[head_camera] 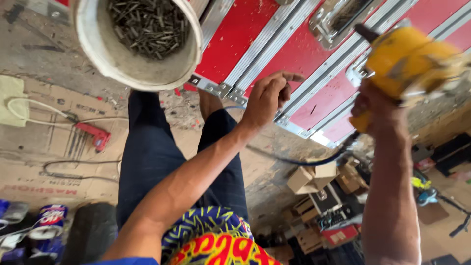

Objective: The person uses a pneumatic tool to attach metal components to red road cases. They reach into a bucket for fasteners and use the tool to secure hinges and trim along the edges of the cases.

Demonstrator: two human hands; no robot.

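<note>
Yellow power drill [409, 61] is clenched in the right hand [375, 105], aimed at the red flight case [299, 54]. Left hand [267, 98] pinches something small, unidentifiable, against the case's aluminium edge trim [255, 59]. Fastening appears underway; next move calls for steady alignment.

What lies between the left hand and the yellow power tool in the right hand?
In the head view, only the red case with its metal edging lies between the left hand and the yellow power tool.
</note>
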